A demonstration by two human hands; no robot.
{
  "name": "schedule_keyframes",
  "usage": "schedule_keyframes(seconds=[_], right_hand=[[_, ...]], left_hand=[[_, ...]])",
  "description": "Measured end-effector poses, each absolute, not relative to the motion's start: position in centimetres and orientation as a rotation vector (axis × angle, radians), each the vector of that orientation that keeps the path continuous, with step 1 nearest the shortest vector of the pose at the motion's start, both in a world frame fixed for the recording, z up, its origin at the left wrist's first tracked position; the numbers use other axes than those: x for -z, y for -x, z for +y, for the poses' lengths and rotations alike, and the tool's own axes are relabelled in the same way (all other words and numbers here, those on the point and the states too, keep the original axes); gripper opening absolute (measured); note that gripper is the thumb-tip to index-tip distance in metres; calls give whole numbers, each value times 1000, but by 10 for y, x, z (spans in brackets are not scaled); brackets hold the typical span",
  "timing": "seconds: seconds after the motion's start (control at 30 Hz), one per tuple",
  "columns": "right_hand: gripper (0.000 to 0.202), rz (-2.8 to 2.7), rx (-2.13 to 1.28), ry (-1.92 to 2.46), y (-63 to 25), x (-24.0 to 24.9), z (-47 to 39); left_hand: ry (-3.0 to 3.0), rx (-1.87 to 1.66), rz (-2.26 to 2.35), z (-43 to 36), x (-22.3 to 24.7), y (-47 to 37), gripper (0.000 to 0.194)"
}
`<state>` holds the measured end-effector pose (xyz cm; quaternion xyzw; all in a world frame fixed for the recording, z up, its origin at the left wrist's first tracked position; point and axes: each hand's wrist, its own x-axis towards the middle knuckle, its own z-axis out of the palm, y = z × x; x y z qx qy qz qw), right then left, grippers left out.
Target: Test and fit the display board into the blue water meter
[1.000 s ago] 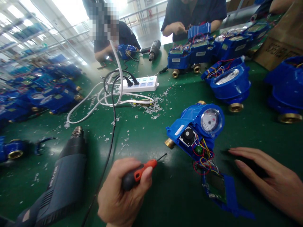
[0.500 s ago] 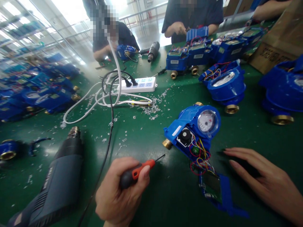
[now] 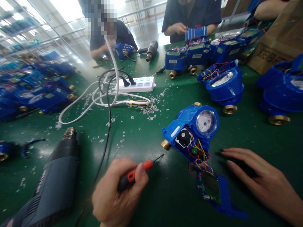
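Note:
My left hand [image 3: 121, 190] is closed round the black and orange handle of a screwdriver [image 3: 148, 165], whose thin tip points up and right. Just beyond the tip lies a blue water meter [image 3: 181, 121] with a round dial and brass ends. Its housing is open, showing a black round part and coloured wires. Those wires run down to a circuit board [image 3: 210, 187] with a small screen, lying by a blue cover piece. To the right of the meter, my right hand [image 3: 255, 176] rests over the table, fingers stretched out and holding nothing.
A heat gun [image 3: 58, 176] lies at the left beside a black cable. Behind it a white power strip [image 3: 136, 84] sits among looped cords and plastic scraps. More blue meters [image 3: 224, 85] stand at the right and far left. Two people work across the green table.
The whole view has shifted slightly, so things sit a little further left. My left hand still holds the screwdriver, and the right hand stays stretched out beside the meter.

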<state>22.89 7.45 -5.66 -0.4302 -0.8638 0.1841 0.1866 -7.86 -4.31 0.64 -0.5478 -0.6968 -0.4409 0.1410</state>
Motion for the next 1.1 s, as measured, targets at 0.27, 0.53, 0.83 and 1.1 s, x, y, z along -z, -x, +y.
schedule_keyframes(seconds=[0.27,0.53,0.83,1.1], right_hand=[[29,-2439,-503,1186,-229,58,74],[31,-2445,-516,1171,-229,60,75],[28,-2449,-528,1178,-226,54,74],[31,-2486,-486,1197,-228,59,76]], left_hand=[[1431,1378,-1918,-40,-6,80,9],[1522,1155,-1944,-37,2,84,15],[1294,1364,-1950,-37,-5,78,8],[1397,1204,-1993,-34,1,85,14]])
